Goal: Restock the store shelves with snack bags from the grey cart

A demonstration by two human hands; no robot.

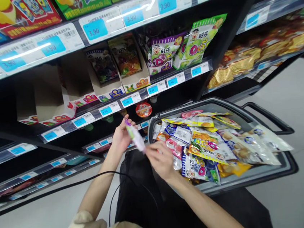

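Note:
Between my two hands is a small candy bag (136, 136), white and purple, seen nearly edge-on and blurred. My left hand (122, 134) pinches its upper end, while the fingers of my right hand (160, 159) close on its lower end. Just right of my right hand stands a grey basket (223, 103) heaped with candy bags. Among them lie a yellow gummy bag (208, 145) and a blue-striped gummy bag (199, 167). On the shelf ahead, a purple gummy bag (163, 53) and a green gummy bag (201, 41) stand upright in display boxes.
Open cardboard display boxes (49, 92) line the shelf at left, and dark candy bags (102, 64) stand in others. Price tags (109, 109) run along the shelf edge. Gold packets (244, 62) fill a shelf at right. A black cable (67, 185) crosses my left forearm. The basket handle (270, 116) sticks out right.

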